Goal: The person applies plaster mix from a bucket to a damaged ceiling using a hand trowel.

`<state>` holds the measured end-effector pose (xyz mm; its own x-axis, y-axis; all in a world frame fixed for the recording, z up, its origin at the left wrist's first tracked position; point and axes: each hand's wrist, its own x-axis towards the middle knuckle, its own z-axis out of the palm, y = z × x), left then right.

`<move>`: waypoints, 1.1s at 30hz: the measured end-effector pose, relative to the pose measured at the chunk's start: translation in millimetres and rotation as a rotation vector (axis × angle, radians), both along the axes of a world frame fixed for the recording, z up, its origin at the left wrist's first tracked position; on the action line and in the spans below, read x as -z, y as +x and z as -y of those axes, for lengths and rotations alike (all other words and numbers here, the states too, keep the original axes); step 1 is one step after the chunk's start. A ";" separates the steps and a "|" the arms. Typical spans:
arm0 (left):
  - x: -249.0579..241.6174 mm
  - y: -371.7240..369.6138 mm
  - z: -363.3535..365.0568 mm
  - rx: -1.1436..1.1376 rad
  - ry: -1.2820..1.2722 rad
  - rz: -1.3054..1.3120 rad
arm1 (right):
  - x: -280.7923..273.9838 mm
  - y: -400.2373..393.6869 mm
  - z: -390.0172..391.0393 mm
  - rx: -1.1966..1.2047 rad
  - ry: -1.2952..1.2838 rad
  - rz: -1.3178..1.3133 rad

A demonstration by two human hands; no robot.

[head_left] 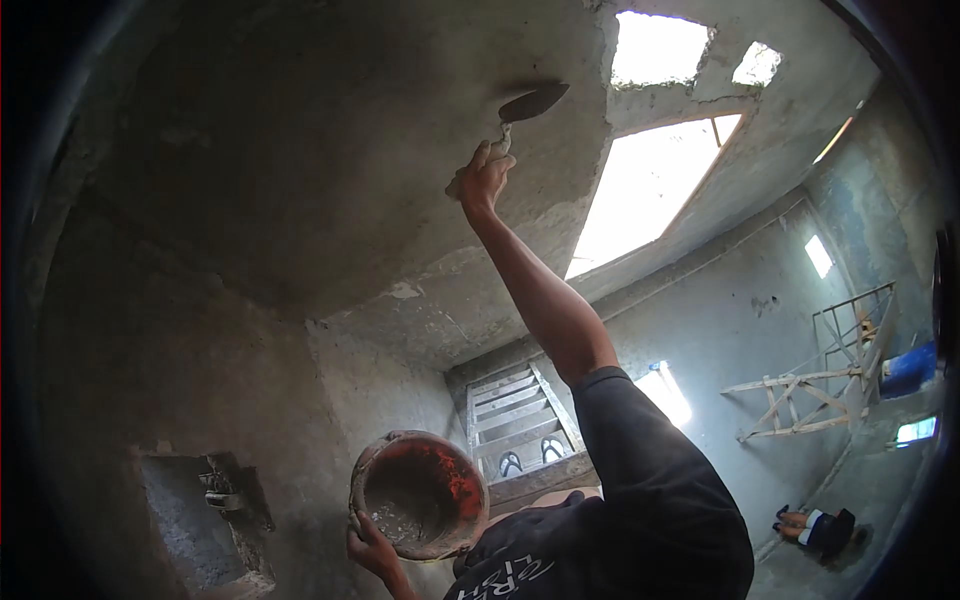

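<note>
A pointed trowel (535,102) is held up against the grey plastered wall (330,120), its blade close to the surface. Wrapped round its handle is my right hand (484,178), at the end of a raised, outstretched arm. Low in the view, my left hand (372,548) grips the rim of a round bucket (470,500). The bucket is tilted so that its inside shows, with red patches on the wall and grey mortar (400,515) at the bottom.
Bright openings (640,190) break the wall at upper right. A slatted wooden ladder (510,405) stands behind the bucket, near two sandals. A wooden frame (810,400) and blue drum (908,372) are at right. Another person (825,532) is at lower right. A recess (195,520) lies at lower left.
</note>
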<state>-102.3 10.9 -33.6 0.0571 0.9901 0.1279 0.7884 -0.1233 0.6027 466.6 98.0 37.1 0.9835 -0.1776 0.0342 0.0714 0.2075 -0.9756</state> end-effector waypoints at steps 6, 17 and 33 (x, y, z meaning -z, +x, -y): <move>-1.9 4.9 -3.1 0.013 0.034 0.012 | -1.8 1.6 -15.1 0.000 -0.088 0.103; -1.3 15.9 0.5 0.060 0.021 0.055 | 43.8 -14.4 19.3 -0.047 -0.271 0.338; -1.1 17.8 1.2 0.049 0.038 0.007 | 23.3 -54.4 -14.8 -0.238 -0.246 0.361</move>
